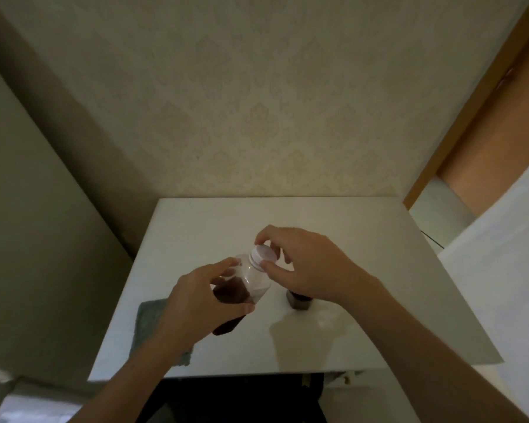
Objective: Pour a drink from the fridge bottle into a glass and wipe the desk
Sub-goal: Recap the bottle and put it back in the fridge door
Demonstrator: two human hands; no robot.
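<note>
A clear plastic bottle [251,282] with dark drink in its lower half is held tilted above the white desk [364,239]. My left hand [196,297] grips its body. My right hand [306,267] pinches the white cap [264,253], which sits on the bottle's neck. A small glass [298,302] with dark drink stands on the desk, mostly hidden under my right wrist. A grey-green cloth [150,315] lies flat on the desk's left front, partly under my left forearm.
A faint wet patch [324,325] shows on the desk in front of the glass. A patterned wall rises behind the desk. A wooden door frame [458,141] stands at the right, and a white surface [501,270] lies beside the desk's right edge.
</note>
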